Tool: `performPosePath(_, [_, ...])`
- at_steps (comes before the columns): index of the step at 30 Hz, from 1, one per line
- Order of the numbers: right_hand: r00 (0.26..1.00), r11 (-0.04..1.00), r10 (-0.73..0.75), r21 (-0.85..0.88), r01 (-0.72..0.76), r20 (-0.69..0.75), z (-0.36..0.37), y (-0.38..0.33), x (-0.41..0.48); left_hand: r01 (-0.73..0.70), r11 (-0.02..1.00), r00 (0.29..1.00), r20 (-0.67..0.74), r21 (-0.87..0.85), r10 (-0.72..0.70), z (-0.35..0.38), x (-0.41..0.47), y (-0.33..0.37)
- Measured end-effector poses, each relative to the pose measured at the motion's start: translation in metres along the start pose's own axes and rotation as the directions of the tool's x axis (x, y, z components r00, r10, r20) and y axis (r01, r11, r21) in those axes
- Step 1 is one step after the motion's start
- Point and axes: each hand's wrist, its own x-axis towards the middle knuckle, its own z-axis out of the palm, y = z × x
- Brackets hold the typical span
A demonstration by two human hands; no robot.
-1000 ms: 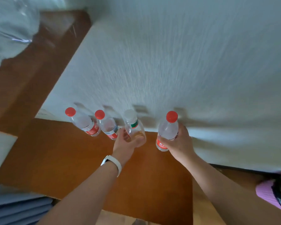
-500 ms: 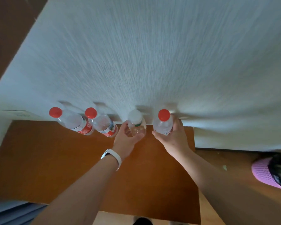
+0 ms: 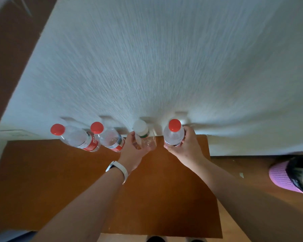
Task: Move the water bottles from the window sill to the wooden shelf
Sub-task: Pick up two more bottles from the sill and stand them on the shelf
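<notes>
The left hand (image 3: 132, 152) is wrapped around a clear plastic bottle with a white cap (image 3: 143, 137). The right hand (image 3: 185, 147) is wrapped around a clear plastic bottle with a red cap (image 3: 174, 135). Both bottles are at the back of the brown wooden shelf (image 3: 59, 180), by the white wall (image 3: 164, 58). Two more red-capped bottles (image 3: 80, 138) stand left of the left hand.

No lettering is legible anywhere. The red label (image 3: 91, 145) on the leftmost water bottle (image 3: 77, 137) carries white characters too blurred to read; the red-and-white band on the second bottle (image 3: 110, 138) and the labels of the two hand-held bottles show no readable print.
</notes>
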Motion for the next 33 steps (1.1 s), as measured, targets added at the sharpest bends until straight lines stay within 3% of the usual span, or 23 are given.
performPosePath(8, [0.992,0.994,-0.054,-0.087,0.064,0.115,-0.025,-0.011,-0.013,-0.003,0.999,0.998,-0.065,0.048,0.006,-0.003,-0.018,0.007])
performPosePath(12, [0.992,0.978,-0.092,-0.181,0.106,0.083,-0.049,-0.023,-0.030,-0.029,0.999,0.990,-0.135,0.034,0.033,-0.007,-0.044,0.017])
performPosePath(18, [0.963,0.885,-0.251,-0.381,0.269,0.099,-0.079,-0.053,-0.054,-0.140,0.966,0.980,-0.106,0.216,0.166,-0.021,-0.077,0.021])
performPosePath(26, [0.933,0.706,-0.296,-0.611,0.358,0.205,-0.088,-0.077,-0.089,-0.272,0.717,0.940,0.018,0.642,0.340,-0.039,-0.106,0.032])
performPosePath(30, [0.908,0.635,-0.324,-0.650,0.417,0.266,-0.086,-0.091,-0.102,-0.302,0.570,0.902,0.035,0.764,0.430,-0.051,-0.125,0.040])
performPosePath(33, [0.880,0.614,-0.372,-0.633,0.471,0.294,-0.086,-0.105,-0.109,-0.277,0.538,0.884,-0.009,0.796,0.468,-0.057,-0.145,0.047])
